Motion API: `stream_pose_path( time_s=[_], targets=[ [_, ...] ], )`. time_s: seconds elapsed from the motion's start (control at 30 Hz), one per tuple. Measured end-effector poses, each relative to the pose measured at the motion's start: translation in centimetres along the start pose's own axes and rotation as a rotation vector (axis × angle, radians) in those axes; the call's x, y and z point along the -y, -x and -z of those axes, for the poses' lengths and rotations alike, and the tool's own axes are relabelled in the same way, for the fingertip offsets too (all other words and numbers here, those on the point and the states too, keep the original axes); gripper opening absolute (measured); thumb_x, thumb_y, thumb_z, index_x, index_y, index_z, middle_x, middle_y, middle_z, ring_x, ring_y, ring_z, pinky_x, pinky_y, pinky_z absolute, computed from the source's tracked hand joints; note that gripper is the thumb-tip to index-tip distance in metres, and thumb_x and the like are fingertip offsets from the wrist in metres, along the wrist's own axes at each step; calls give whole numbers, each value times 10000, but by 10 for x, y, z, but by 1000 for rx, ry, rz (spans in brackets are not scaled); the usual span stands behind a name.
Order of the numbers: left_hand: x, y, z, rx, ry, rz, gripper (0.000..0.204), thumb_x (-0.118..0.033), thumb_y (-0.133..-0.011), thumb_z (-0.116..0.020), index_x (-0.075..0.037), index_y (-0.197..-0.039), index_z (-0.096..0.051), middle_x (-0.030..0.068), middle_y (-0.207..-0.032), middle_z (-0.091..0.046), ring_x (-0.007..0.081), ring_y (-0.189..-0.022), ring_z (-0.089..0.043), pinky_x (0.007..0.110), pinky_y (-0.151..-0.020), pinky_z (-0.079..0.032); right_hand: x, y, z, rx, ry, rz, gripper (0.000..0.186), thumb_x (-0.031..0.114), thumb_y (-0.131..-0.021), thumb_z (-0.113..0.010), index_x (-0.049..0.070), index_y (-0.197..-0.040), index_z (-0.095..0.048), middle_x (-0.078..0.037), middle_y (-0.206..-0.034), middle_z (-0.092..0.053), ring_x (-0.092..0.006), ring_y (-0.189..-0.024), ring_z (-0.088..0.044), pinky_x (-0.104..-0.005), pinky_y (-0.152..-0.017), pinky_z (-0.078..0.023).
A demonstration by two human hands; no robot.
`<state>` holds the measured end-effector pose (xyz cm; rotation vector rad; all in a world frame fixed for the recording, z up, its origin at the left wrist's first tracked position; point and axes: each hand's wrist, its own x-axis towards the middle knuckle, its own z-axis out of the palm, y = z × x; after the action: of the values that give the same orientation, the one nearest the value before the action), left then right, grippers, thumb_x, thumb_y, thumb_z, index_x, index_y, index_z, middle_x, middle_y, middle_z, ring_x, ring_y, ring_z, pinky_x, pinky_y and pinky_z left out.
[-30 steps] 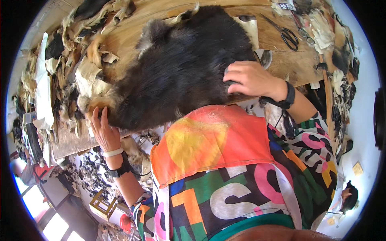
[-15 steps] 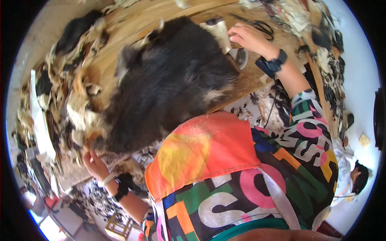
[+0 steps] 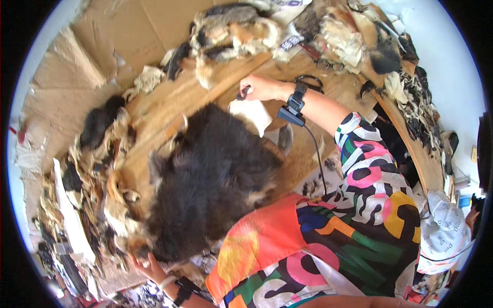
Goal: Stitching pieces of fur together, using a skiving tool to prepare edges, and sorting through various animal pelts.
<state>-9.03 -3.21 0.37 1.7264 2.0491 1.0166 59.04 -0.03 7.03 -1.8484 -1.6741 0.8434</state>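
Beyond the pelt (image 3: 213, 185), right fingers (image 3: 247, 82), earlier on it, pinch a pale scrap (image 3: 252, 116); left fingers (image 3: 151, 261), hold unclear.

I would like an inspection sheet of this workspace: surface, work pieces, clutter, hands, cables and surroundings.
Surface: wooden table, bare in places.
Work pieces: dark fur piece; pale piece by its far right edge.
Clutter: fur scraps at left and beyond; black handle loops on the far side.
Hands: left hand at the dark fur piece's near left corner; right hand at the pale piece's far end; grips unclear.
Cables: black cable from the right wrist device.
Surroundings: cardboard beyond; another person, partly visible, right.
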Motion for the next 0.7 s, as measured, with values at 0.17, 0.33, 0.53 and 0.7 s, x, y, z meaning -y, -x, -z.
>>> stream_pose_path(
  time_s=[0.17,0.33,0.53,0.7],
  targets=[
    [-16,19,-15,-59,93,127,611,-61,-893,-653,-55,-1438,-377,178,-1463,-344,271,-1232,-438,379,-974,-420,11,-47,35,-568,-613,252,339,142,-889,-689,58,-1207,-608,-98,-1134,-645,-173,-1079,-599,-328,-907,-489],
    [-50,48,-13,-56,153,152,611,-44,-903,-628,-60,-1451,-358,186,-1452,-359,292,-1265,-429,412,-981,-411,-51,-94,72,-625,-297,-22,682,217,-894,-700,20,-1457,-369,-185,-1472,-382,-253,-1306,-454,-343,-999,-453],
    [-85,80,-1,5,249,344,644,-11,-880,-661,-32,-1446,-353,255,-1429,-426,368,-1226,-513,482,-972,-483,-179,-114,97,-1291,278,-480,531,226,-798,-732,-46,-1219,-556,-197,-979,-655,-341,-928,-590,-403,-754,-505],
    [-72,80,-9,70,58,388,684,19,-877,-647,-16,-1467,-303,260,-1425,-428,365,-1236,-493,456,-1004,-463,-223,-115,105,-1035,-795,-238,245,183,-822,-714,6,-979,-649,-114,-889,-649,-206,-713,-611,-320,-581,-494]
  ],
)
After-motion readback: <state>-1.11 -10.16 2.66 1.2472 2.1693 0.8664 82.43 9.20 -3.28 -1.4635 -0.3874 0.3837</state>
